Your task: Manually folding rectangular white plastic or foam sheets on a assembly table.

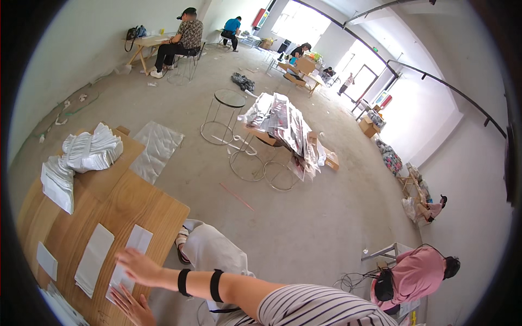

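Note:
A long flat white strip (139, 239), perhaps a folded paper or bag, lies on the wooden table (157, 209). Across its middle is my right hand (138, 267), its fingers slightly bent and smeared by motion; whether they pinch anything is unclear. My left hand (133, 308) rests flat at the strip's lower end, fingers stretched out and holding nothing. Beside them lies a wider stack of flat white pieces (93, 261). A smaller white piece (47, 261) sits further left. Black straps (216, 285) circle my right forearm.
Bundled white sheets (92, 149) are piled at the table's far end. A clear plastic sheet (155, 146) lies beside it on the floor. Past it stand a round stool (229, 98) and a heap of plastic packaging (285, 122). A person in pink (416, 274) sits at lower right.

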The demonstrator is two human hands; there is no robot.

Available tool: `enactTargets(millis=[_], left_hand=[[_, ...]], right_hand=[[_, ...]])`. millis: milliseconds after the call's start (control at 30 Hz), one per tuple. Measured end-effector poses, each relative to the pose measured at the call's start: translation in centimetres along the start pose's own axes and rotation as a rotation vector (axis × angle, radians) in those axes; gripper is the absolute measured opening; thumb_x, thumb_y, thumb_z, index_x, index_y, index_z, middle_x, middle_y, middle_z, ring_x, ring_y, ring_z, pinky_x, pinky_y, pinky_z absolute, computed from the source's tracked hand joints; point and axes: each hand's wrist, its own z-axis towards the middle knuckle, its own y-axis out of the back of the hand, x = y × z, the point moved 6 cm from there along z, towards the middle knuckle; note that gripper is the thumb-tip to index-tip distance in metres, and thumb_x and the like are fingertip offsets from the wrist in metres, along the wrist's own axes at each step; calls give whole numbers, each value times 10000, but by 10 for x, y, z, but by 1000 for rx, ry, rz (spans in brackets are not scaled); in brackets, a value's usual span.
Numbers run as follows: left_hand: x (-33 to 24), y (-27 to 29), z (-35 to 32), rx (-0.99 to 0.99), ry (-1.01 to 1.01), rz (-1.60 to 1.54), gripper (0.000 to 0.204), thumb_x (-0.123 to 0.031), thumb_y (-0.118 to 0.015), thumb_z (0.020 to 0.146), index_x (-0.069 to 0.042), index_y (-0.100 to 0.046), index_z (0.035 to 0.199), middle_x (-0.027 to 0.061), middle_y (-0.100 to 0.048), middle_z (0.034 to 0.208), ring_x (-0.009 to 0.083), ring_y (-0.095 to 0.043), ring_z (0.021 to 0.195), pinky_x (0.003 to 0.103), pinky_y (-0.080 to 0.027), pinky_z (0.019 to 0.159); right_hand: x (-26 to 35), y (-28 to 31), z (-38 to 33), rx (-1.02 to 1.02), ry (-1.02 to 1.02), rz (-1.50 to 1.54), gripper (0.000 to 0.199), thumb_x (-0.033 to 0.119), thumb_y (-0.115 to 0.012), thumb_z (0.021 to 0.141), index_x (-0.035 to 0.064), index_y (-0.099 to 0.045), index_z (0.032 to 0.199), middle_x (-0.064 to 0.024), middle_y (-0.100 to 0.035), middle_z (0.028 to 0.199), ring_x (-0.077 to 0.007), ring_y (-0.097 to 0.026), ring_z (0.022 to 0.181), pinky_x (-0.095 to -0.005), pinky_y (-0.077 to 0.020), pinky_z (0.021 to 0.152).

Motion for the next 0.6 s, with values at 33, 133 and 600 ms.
enactTargets(millis=[33, 133, 600], left_hand=[[-7, 3, 4, 18, 0, 16, 720, -345, -514, 973, -117, -197, 1578, 214, -122, 1630, 389, -113, 1506, 521, -127, 1223], [-17, 3, 13, -100, -89, 2, 708, -416, -471, 992, -115, -207, 1576, 217, -123, 1628, 389, -117, 1505, 524, -130, 1219], [9, 11, -8, 9, 52, -108, 814, -250, -725, 836, -85, -313, 1519, 243, -264, 1573, 392, -198, 1484, 543, -209, 1198]], right_hand=[[10, -13, -3, 16, 137, -60, 536, 205, -681, 849, 36, -508, 1328, -158, -406, 1484, -348, -331, 1410, -498, -247, 1192], [13, -26, -12, -183, 342, -171, 706, 355, -678, 869, 49, -426, 1452, -120, -255, 1605, -311, -144, 1508, -478, -93, 1248], [33, -37, -23, 14, 206, 74, 611, 239, -668, 784, -2, -503, 1321, -194, -491, 1405, -364, -382, 1373, -497, -254, 1178]])
